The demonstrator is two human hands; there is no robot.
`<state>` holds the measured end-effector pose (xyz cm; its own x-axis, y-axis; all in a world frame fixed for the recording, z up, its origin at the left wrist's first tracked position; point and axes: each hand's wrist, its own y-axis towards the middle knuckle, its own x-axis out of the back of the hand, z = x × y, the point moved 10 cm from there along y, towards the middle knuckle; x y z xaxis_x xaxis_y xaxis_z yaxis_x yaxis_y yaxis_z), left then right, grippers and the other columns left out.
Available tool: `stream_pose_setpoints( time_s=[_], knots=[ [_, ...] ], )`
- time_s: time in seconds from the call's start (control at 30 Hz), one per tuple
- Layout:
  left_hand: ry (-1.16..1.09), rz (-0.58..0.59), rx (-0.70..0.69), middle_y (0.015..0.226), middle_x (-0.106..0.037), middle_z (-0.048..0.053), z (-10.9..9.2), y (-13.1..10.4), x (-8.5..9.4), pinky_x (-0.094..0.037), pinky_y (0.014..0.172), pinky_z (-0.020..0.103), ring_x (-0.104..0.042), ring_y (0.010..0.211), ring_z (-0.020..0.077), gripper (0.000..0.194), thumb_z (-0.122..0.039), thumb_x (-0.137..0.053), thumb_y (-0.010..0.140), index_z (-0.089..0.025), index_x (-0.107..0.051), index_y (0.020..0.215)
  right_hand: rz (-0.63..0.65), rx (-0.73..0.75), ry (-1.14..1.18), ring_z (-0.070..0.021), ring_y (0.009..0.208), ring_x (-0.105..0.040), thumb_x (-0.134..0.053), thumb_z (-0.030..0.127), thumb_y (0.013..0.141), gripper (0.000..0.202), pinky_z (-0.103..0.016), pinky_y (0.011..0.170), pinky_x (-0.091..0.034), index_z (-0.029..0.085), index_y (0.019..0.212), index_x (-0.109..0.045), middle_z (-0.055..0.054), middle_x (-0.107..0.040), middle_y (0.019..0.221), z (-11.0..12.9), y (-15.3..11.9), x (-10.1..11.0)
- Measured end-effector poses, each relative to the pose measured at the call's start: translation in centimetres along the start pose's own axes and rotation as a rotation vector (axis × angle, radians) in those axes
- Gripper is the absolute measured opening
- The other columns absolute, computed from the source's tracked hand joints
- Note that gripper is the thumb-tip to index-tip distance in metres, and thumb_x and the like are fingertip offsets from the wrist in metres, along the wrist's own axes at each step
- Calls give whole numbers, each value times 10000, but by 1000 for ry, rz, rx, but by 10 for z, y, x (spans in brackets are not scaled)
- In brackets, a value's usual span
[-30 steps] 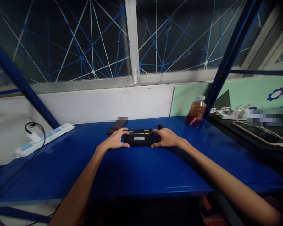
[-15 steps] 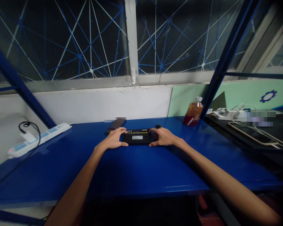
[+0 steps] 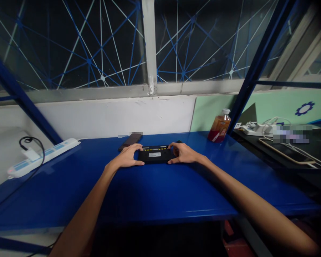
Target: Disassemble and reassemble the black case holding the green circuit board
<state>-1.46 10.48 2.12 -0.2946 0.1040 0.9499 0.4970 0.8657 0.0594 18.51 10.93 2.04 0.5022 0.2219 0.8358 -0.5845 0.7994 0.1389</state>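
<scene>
The black device (image 3: 160, 159) is at mid-counter (image 3: 160, 192), between the two hands; whether it rests flat or is slightly raised cannot be told. Long axis runs left to right; pale label faces up, row of yellow marks along the far side. Left hand (image 3: 126, 157) and right hand (image 3: 186, 153) each grasp one end, fingers parted to the device's depth, thumb at the near edge, forefinger at the far. Against the earlier frames, no clear change in grip or position; the camera view shifted slightly. Phone (image 3: 130, 141): beyond the left hand. Bottle (image 3: 219, 127): far right, upright, capped, orange-brown contents.
</scene>
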Motion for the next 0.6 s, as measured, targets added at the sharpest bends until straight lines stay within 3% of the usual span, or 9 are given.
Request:
stream_pose_setpoints(
  time_s=[0.6],
  knots=[
    [-26,-21,-1,1387,-442,103,3,-2,4,-305,1025,441,-415,1262,307,553,-511,-679,648,-223,-515,1090,-5,32,0,-146,628,-566,-734,553,629,707,-257,561,-373,138,1169,-545,-1,-617,726,2,1,-3]
  ],
)
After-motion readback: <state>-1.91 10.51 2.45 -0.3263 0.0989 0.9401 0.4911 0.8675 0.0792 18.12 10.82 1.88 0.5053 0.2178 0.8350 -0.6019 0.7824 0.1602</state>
